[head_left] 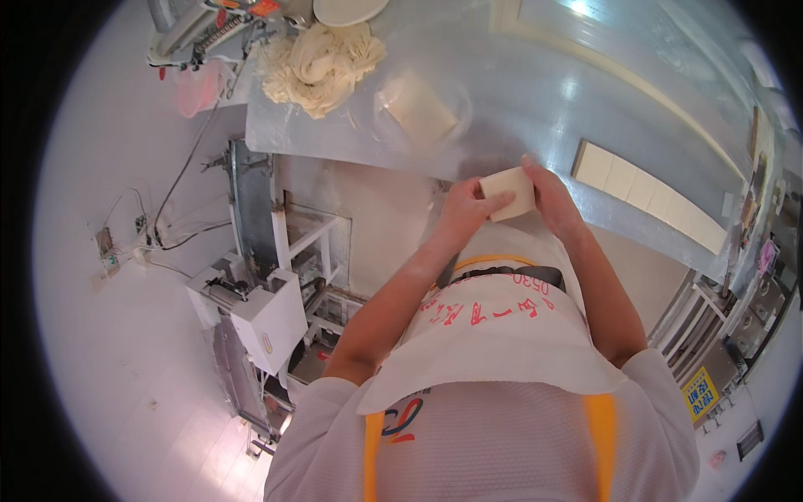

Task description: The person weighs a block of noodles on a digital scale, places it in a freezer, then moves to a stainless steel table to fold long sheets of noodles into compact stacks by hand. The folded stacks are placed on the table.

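Observation:
Both hands meet at the near edge of a metal worktable (502,106), around a stack of square, pale dough sheets (509,193). My left hand (467,210) grips the stack's left side, its thumb lying across the top face. My right hand (551,197) holds the right side, with a fingertip at the upper right corner. A row of similar dough squares (649,194) lies on the table to the right. Further left, more dough sheets (419,106) rest on clear plastic film. The underside of the held stack is hidden.
A heap of dough strips or scraps (320,66) sits at the table's back left, near a round white item (350,7). A pink plastic container (197,88) is beyond the left edge. A white-housed machine (266,320) stands at lower left, with cables along the wall.

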{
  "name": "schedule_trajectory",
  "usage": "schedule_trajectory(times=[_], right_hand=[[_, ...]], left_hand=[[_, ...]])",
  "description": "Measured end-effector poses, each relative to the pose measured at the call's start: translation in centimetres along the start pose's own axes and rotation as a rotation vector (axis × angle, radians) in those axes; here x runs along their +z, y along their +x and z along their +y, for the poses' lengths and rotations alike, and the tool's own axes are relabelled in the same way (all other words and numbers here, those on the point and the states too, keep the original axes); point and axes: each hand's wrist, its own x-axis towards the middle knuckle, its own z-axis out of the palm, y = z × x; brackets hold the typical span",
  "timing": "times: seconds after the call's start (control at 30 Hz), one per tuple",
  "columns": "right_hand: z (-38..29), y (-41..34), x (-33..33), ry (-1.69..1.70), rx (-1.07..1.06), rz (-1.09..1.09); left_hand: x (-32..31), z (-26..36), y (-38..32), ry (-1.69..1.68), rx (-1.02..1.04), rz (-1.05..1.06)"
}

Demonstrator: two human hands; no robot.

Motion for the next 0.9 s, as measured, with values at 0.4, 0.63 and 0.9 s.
schedule_trajectory(times=[0.4, 0.63, 0.9], right_hand=[[-6.0, -1.8, 1.3, 0.303, 0.024, -0.281], [-6.9, -2.1, 2.4, 0.593, 0.037, -0.426], [-7.1, -0.9, 5.2, 0.01, -0.4, -0.064]], left_hand=[[1.5, 8.9, -1.8, 0.13, 0.209, -0.011], [1.0, 11.7, -2.7, -0.037, 0.212, -0.076], [0.4, 13.0, -2.1, 0.054, 0.182, 0.053]])
